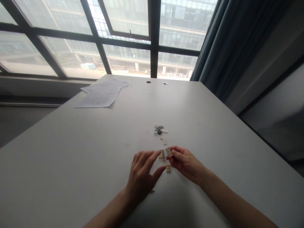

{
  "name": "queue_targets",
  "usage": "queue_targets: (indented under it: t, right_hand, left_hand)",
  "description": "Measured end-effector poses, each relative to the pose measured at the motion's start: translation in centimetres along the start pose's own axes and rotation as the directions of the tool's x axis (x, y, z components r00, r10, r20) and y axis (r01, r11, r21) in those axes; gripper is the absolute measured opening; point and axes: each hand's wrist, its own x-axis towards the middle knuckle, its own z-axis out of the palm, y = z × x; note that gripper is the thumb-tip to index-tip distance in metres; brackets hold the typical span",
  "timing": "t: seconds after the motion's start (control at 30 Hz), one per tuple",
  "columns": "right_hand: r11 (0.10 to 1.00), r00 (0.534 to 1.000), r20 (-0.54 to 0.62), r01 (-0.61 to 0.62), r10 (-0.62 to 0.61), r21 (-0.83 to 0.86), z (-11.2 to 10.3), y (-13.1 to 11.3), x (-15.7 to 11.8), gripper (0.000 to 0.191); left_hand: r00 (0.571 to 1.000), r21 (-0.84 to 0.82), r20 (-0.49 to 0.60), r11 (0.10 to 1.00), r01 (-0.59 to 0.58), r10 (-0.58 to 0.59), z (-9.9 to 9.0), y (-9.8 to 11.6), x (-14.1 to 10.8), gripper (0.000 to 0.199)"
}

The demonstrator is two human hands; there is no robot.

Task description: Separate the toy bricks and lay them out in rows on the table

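Between the thumb and fingers of my right hand [184, 161] is a small beige toy building brick [168, 152], tilted so that one broad face shows. My left hand [144, 171] is beside it, thumb and forefinger apart with nothing between them. Just past the left fingertips lies a yellow and grey building piece [161, 154], partly hidden by the forefinger. Near the left thumb tip rests a yellowish building piece [168, 168]. A pale flat piece [165, 142] lies a little beyond the hands. Under the left wrist a white piece [152, 190] shows only in part.
Further up the white table [99, 142] is a loose group of grey, dark and white building pieces [159, 129]. Printed paper sheets [102, 95] lie at the far left. Windows stand behind the table, and a dark curtain [211, 47] hangs at the right.
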Motion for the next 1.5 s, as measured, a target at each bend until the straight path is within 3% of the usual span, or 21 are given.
queue_targets:
  t: [0.17,0.4,0.67,0.83,1.07,1.17,1.27,1.4,1.5]
  right_hand:
    - [0.99,0.998,0.013,-0.058,0.057,0.126,1.3,1.9,-1.1,0.026]
    - [0.984,0.999,-0.015,-0.048,0.051,0.172,1.7,2.3,-1.2,0.027]
    - [0.995,0.994,-0.103,0.048,-0.039,0.09,1.8,1.9,-1.2,0.029]
    - [0.987,0.98,-0.133,0.155,-0.148,0.042,1.9,1.5,-1.4,0.027]
    - [0.96,0.976,-0.05,0.198,-0.212,-0.197,1.1,1.0,-1.4,0.019]
    - [0.887,0.947,-0.107,0.238,-0.302,-0.396,-0.9,0.1,-0.4,0.018]
    - [0.754,0.895,-0.174,0.226,-0.411,-0.617,-3.2,-0.5,0.5,0.015]
    - [0.522,0.909,-0.074,0.168,-0.411,-0.836,-4.4,-0.3,0.9,0.014]
    - [0.42,0.905,-0.016,0.182,-0.426,-0.889,-3.8,0.2,0.9,0.017]
  left_hand:
    - [1.0,-0.027,0.002,0.999,-0.018,0.018,0.1,0.1,0.0,0.035]
    - [1.0,-0.09,0.028,0.996,0.008,-0.006,0.0,0.1,0.0,0.03]
    - [0.992,-0.171,-0.109,0.982,-0.076,0.058,-0.3,0.5,0.0,0.015]
    - [0.988,-0.157,-0.064,0.977,-0.147,0.138,-0.1,0.3,-0.6,0.016]
    - [0.984,-0.14,-0.036,0.974,-0.178,0.175,-0.1,0.1,-0.9,0.019]
    - [0.986,-0.127,-0.015,0.978,-0.166,0.165,0.0,0.2,-0.7,0.019]
    - [0.986,-0.124,0.038,0.98,-0.155,0.16,0.1,0.2,-0.6,0.015]
    - [0.976,-0.096,0.122,0.981,-0.167,0.179,0.2,0.2,-0.6,0.01]
    - [0.972,-0.064,0.132,0.98,-0.188,0.196,0.2,0.3,-0.4,0.007]
